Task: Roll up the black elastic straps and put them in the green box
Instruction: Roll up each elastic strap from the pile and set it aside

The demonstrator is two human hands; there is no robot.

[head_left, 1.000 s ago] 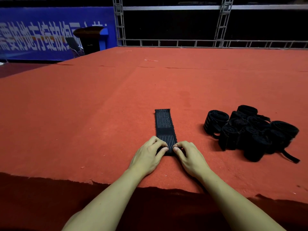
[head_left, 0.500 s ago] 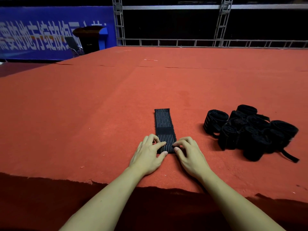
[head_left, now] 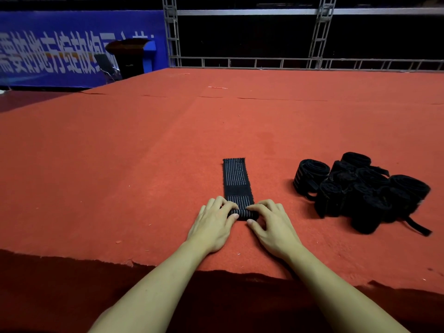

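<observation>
Head view showed one black elastic strap (head_left: 237,186) lying flat on the red-carpeted counter (head_left: 120,176), its long axis running straight away from me, near end at the hands and far end free toward the middle of the counter. I noted that the near end was already turned over into a short, tight roll (head_left: 242,213) lying crosswise, at right angles to the strap's length. My left hand (head_left: 213,227) held the left end of that roll and my right hand (head_left: 271,227) the right end; on each, curled fingers lay over the top of the roll and the thumb behind it, so both hands were clamped on the strap, not spread. The two hands sat about evenly on either side, neither clearly nearer. The unrolled length lay directly ahead of the fingertips, so I judged the coming move to be a forward roll along that axis, both ends kept level to avoid a skewed coil. A pile of rolled straps (head_left: 360,193) stood well apart to the right, some with loose tails. I could not see the green box anywhere in this view.
</observation>
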